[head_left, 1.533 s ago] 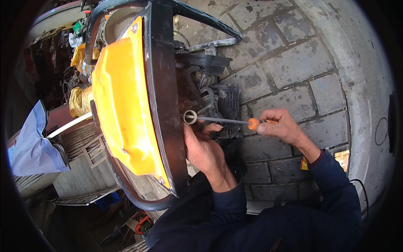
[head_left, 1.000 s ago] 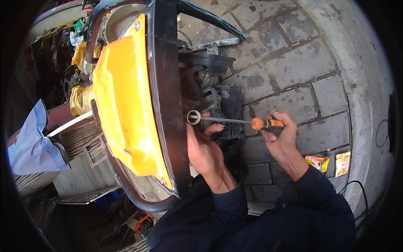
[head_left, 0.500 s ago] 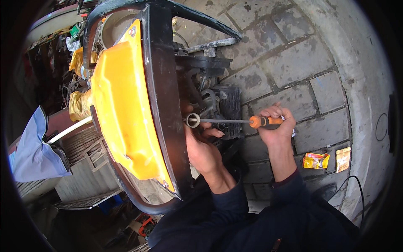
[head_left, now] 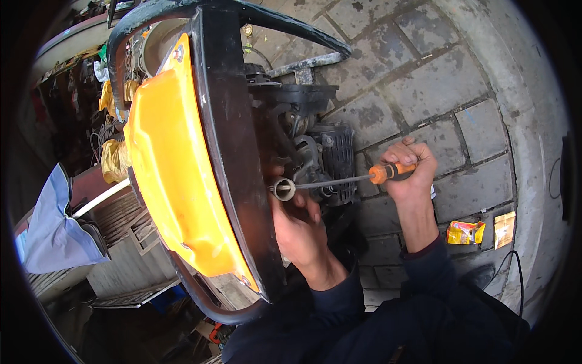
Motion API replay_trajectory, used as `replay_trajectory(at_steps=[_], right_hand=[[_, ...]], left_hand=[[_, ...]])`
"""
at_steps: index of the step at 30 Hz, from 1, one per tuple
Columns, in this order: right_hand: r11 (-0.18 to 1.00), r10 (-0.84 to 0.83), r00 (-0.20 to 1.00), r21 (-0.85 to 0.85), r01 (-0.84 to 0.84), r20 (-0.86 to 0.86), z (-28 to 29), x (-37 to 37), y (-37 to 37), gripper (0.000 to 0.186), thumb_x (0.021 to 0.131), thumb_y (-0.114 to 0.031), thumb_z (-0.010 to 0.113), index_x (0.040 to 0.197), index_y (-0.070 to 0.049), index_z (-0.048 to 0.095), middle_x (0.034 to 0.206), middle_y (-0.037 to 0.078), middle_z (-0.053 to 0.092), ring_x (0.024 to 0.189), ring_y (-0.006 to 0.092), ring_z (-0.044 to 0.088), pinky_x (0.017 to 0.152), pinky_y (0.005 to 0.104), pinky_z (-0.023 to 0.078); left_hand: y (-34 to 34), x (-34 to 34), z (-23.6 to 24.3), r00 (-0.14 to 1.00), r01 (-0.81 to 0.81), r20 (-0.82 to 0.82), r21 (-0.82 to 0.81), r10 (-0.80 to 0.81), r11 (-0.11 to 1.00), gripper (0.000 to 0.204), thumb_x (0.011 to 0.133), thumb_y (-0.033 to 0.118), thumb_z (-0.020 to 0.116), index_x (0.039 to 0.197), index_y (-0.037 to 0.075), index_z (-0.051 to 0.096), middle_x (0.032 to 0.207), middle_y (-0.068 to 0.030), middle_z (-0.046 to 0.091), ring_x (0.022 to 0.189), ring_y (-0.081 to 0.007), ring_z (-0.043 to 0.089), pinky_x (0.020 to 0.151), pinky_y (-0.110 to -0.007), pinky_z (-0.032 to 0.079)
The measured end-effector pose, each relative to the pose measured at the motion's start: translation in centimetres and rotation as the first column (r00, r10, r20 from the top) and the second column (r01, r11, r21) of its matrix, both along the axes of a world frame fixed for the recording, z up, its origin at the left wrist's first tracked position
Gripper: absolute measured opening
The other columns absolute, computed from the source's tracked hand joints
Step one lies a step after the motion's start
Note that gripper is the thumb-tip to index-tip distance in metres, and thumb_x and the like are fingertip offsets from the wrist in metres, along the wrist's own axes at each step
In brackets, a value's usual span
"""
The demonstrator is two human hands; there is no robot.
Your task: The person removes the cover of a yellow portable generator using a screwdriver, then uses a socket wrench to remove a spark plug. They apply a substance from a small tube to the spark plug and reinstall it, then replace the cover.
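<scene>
My right hand (head_left: 412, 168) is wrapped round the handle of a screwdriver (head_left: 385, 173), orange and black with a long metal shaft. The shaft runs leftward to a short, hollow metal ring (head_left: 284, 189), where its tip meets the opening. My left hand (head_left: 301, 233) closes its fingers about this ring from below, close against the black frame (head_left: 227, 133). That frame carries a dented yellow tank-like cover (head_left: 176, 164). Behind my left fingers is a dark engine (head_left: 315, 155) with a finned or slotted housing. Part of my left fingers is hidden by the frame.
Grey paving slabs (head_left: 442, 79) stretch to the right, up to a concrete kerb (head_left: 533, 121). A yellow-red packet (head_left: 465, 232) and a tan packet (head_left: 504, 230) lie there, near a black cable (head_left: 521, 285). At left are a blue cloth-like sheet (head_left: 57, 227) and a white pole (head_left: 100, 199).
My right hand and the screwdriver handle have shifted slightly right and up, so the shaft now slants. The ring has turned to show more of its opening. The whole view has shifted a little.
</scene>
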State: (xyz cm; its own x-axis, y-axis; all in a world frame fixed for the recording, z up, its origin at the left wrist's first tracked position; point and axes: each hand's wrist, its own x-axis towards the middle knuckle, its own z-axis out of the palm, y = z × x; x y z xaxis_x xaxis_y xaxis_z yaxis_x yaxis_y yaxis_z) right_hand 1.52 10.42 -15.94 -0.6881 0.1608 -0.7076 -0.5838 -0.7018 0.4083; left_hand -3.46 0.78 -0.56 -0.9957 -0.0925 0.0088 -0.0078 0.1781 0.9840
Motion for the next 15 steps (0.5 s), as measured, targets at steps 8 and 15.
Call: replay_trajectory(at_steps=[8, 15], right_hand=[[1.0, 0.012, 1.0, 0.003, -0.012, -0.005, -0.4, -0.8, 0.7, 0.017, 0.076, 0.001, 0.051, 0.09, -0.008, 0.051, 0.058, -0.005, 0.039, 0.051, 0.0117, 0.042, 0.06, 0.033, 0.042], [1.0, 0.02, 0.999, 0.003, -0.02, -0.031, -0.6, -1.3, 1.1, 0.014, 0.076, 0.0, 0.051, 0.087, -0.009, 0.052, 0.057, -0.005, 0.039, 0.051, 0.0115, 0.041, 0.06, 0.0324, 0.042]], left_hand=[[-0.6, 0.2, -0.2, 0.991, 0.089, -0.08, -0.211, -0.108, 0.973, 0.023, 0.108, 0.01, 0.043, 0.125, 0.001, 0.055, 0.109, -0.0043, 0.054, 0.075, -0.0104, 0.042, 0.049, -0.021, 0.034], [-0.2, -0.1, 0.0, 1.0, -0.003, -0.008, 0.088, 0.003, 0.996, 0.024, 0.11, 0.016, 0.042, 0.121, 0.002, 0.057, 0.109, -0.0041, 0.057, 0.072, -0.0094, 0.043, 0.046, -0.021, 0.033]])
